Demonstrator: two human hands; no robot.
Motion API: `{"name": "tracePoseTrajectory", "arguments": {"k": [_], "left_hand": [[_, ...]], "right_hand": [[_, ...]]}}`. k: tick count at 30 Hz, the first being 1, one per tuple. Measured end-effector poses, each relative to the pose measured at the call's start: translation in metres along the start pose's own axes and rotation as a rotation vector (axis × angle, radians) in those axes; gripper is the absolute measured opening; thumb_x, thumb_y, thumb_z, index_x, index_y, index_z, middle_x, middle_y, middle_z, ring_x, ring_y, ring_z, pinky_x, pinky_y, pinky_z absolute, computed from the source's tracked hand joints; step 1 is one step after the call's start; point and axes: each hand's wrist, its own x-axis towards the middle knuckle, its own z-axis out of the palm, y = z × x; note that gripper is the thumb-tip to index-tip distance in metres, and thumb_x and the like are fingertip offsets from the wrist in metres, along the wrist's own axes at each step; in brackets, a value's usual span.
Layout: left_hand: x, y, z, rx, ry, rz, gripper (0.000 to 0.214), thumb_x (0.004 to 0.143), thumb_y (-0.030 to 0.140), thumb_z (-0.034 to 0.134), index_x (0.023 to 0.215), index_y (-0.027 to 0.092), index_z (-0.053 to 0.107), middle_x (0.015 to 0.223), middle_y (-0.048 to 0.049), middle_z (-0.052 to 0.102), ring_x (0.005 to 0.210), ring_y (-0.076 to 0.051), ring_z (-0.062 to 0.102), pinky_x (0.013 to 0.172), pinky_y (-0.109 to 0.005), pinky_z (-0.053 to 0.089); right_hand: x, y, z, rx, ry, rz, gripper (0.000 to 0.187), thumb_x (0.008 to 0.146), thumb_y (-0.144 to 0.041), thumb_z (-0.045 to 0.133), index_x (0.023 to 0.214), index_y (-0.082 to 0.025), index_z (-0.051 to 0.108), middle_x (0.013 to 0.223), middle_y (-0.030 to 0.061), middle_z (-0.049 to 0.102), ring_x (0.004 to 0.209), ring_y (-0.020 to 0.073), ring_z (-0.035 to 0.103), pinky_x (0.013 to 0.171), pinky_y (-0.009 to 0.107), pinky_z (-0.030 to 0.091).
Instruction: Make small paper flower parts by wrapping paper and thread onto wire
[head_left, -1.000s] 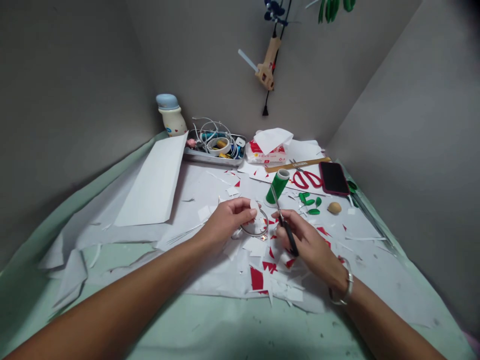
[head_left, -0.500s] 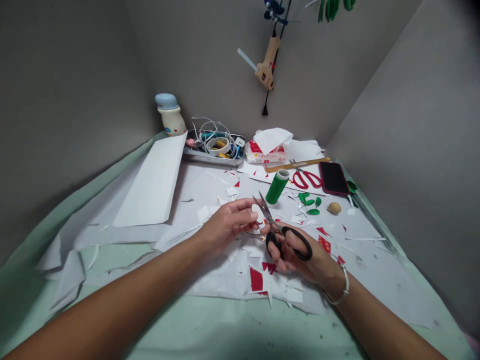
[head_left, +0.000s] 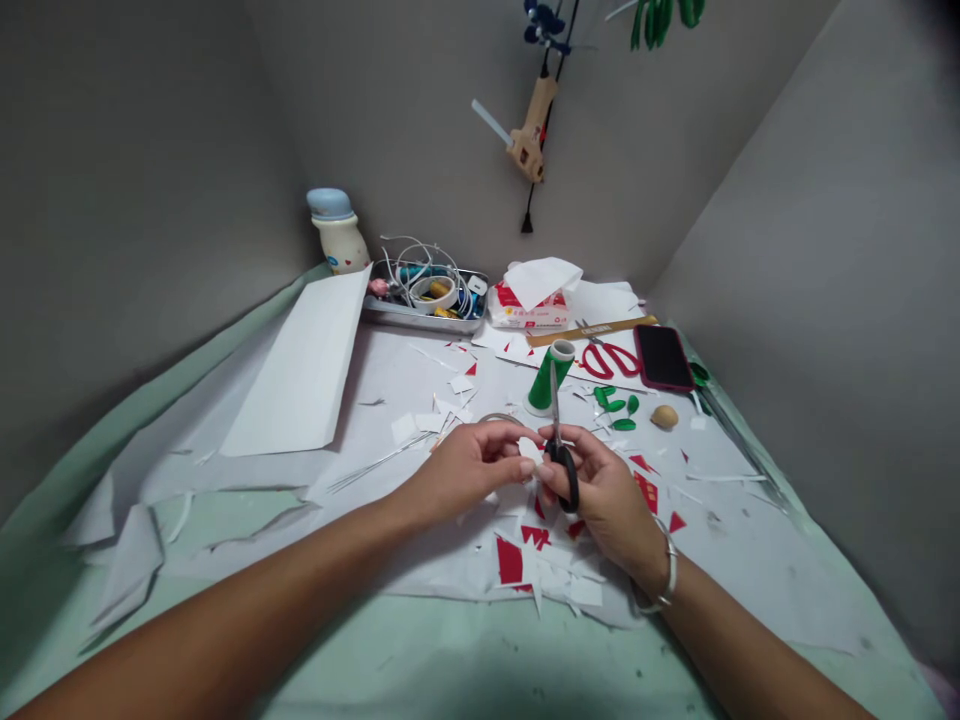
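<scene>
Looking down through the head camera from far away, I see two bare hands close together over a messy spread of paper. The left hand (head_left: 469,470) is bent into a pinch, and its fingertips (head_left: 525,438) hold a small white paper piece (head_left: 530,450). Most of that piece is hidden by the fingers, so I cannot see its shape. The right hand (head_left: 604,495) is closed around black-handled scissors (head_left: 564,472), with the fingers in the loops. The blades (head_left: 553,400) are shut and point up, just beside the left fingertips. The hands are almost touching, and the paper piece sits between them. A thin wire ring (head_left: 495,417) lies just behind the left hand, and a silver bangle (head_left: 667,578) sits on the right wrist. Under the hands is a wide white paper sheet (head_left: 375,420) with white and red paper scraps (head_left: 510,560) all over it, and it lies on the surface, which has a pale green cloth (head_left: 450,650) on it. Past the blades stands a green thread spool (head_left: 550,375). To the right are green paper leaves (head_left: 615,403), a brown nut (head_left: 664,417), red scissors (head_left: 609,360) and a phone (head_left: 663,358). Farther back I see a tissue pack (head_left: 527,305) and a metal tray (head_left: 420,318) full of wires. A glue gun (head_left: 529,135) hangs on the wall.
</scene>
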Motion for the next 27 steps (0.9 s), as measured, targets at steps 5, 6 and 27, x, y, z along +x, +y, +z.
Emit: {"name": "tracePoseTrajectory", "arguments": {"k": [5, 6, 27], "left_hand": [[0.0, 0.003, -0.001, -0.247, -0.143, -0.017, 0.027, 0.078, 0.02, 0.071, 0.105, 0.017, 0.072, 0.097, -0.0108, 0.072, 0.084, -0.02, 0.065, 0.078, -0.033, 0.046], [0.0, 0.003, 0.0, -0.289, -0.16, -0.031, 0.025, 0.079, 0.02, 0.07, 0.104, 0.017, 0.072, 0.098, -0.0113, 0.072, 0.085, -0.02, 0.065, 0.08, -0.034, 0.046], [0.009, 0.019, -0.03, -0.598, 0.095, 0.029, 0.018, 0.086, 0.023, 0.067, 0.103, 0.017, 0.069, 0.102, -0.0052, 0.069, 0.092, -0.012, 0.063, 0.079, -0.02, 0.047]], "right_hand": [[-0.001, 0.001, -0.005, 0.05, -0.03, 0.012, 0.041, 0.076, -0.033, 0.076, 0.11, -0.019, 0.056, 0.069, -0.0045, 0.061, 0.051, 0.0076, 0.055, 0.05, 0.021, 0.043], [-0.002, 0.001, -0.005, 0.057, -0.046, 0.017, 0.041, 0.077, -0.033, 0.076, 0.11, -0.019, 0.056, 0.067, -0.0048, 0.06, 0.051, 0.0074, 0.054, 0.049, 0.02, 0.042], [-0.005, -0.004, -0.027, 0.279, -0.522, 0.092, 0.042, 0.088, -0.051, 0.059, 0.11, -0.015, 0.058, 0.069, 0.001, 0.057, 0.049, 0.0087, 0.053, 0.039, 0.018, 0.028]]}}
